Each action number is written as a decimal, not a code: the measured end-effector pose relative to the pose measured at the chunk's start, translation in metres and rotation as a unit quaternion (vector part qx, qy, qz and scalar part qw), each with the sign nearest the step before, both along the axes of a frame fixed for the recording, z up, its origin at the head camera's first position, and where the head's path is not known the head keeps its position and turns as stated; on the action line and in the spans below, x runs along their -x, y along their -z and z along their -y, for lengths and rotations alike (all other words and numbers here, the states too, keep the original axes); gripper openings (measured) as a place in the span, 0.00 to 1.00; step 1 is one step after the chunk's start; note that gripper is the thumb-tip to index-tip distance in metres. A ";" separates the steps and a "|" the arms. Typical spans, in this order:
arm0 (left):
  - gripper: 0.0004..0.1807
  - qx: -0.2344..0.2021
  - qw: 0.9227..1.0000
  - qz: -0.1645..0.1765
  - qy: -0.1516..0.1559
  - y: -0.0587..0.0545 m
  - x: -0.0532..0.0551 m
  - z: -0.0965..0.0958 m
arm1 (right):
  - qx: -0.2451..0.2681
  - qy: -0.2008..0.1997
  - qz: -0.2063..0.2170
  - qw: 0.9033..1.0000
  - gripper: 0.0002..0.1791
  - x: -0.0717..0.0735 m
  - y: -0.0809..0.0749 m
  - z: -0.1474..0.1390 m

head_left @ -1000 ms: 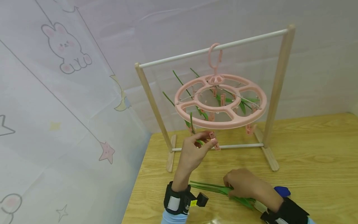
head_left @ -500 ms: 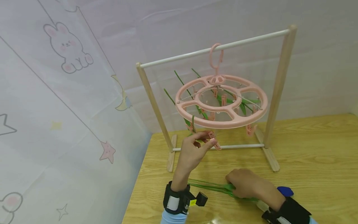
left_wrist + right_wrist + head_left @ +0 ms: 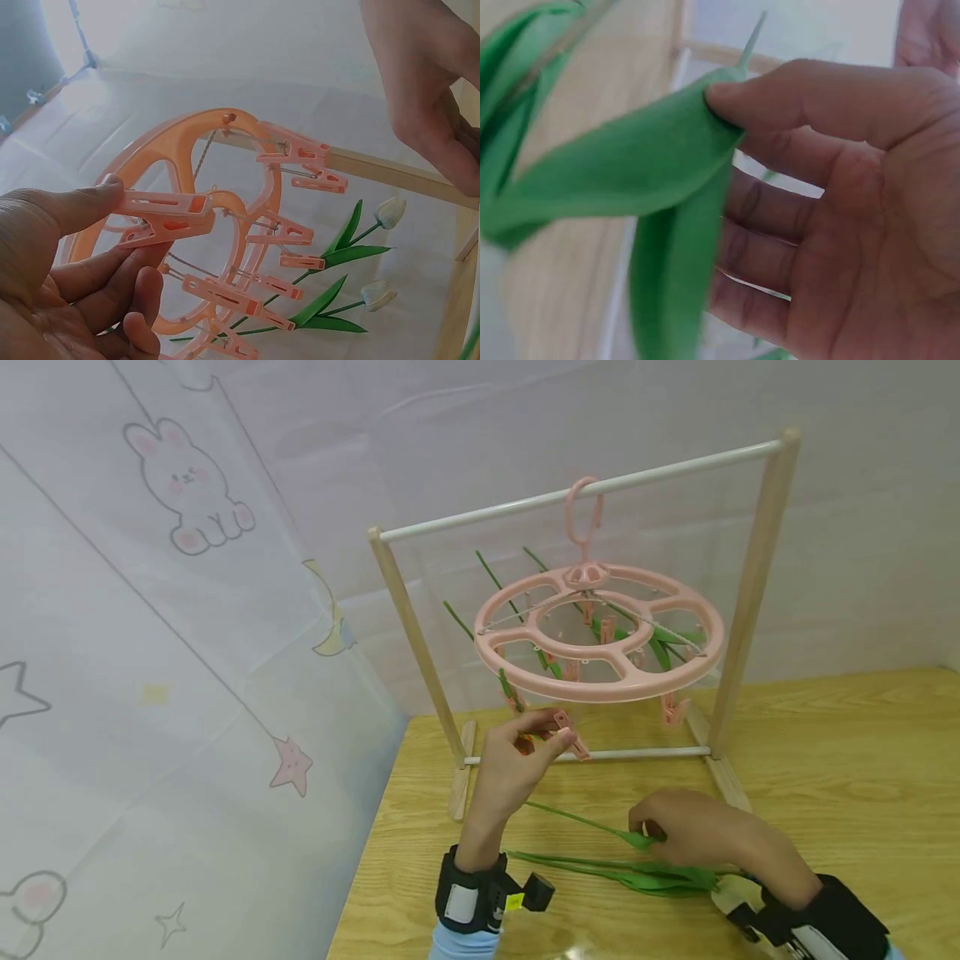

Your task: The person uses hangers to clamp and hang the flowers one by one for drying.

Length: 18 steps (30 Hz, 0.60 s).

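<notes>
My left hand pinches a pink clothespin between thumb and fingers, under the front rim of a round pink clip hanger. The left wrist view shows this clothespin side-on, with nothing between its tips. My right hand pinches an artificial flower by its green stem, where the leaves join; the flower's head is hidden. Under that hand, more green stems and leaves lie on the table, partly covered by the right wrist.
The hanger hooks over the white top bar of a wooden stand. Several flowers hang in its other clothespins, including a white tulip. An unused clothespin dangles at the right rim. A printed cloth covers the wall at left.
My right hand has risen and moved right, separating one stem from the bunch on the table. The left hand stays on the clothespin, almost unmoved. The blue thing beside the right wrist is now hidden.
</notes>
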<state>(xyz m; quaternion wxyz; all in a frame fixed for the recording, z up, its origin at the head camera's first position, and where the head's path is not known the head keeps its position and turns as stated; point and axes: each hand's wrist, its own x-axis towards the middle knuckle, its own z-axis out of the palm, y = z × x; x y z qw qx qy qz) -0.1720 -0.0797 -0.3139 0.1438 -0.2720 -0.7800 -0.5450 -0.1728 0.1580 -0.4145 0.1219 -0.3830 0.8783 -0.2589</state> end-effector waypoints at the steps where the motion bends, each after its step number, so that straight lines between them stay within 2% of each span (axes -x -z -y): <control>1: 0.14 0.000 1.000 -0.002 -0.001 0.000 0.000 0.000 | 0.003 -0.003 0.000 1.000 0.10 0.001 -0.003 -0.003; 10: 0.13 -0.012 1.000 0.008 -0.010 -0.004 0.000 0.003 | 0.028 -0.033 -0.003 0.999 0.13 -0.001 -0.021 -0.027; 18: 0.14 -0.014 1.000 0.017 0.000 -0.004 0.000 0.004 | 0.030 -0.021 -0.004 0.999 0.14 -0.006 -0.031 -0.042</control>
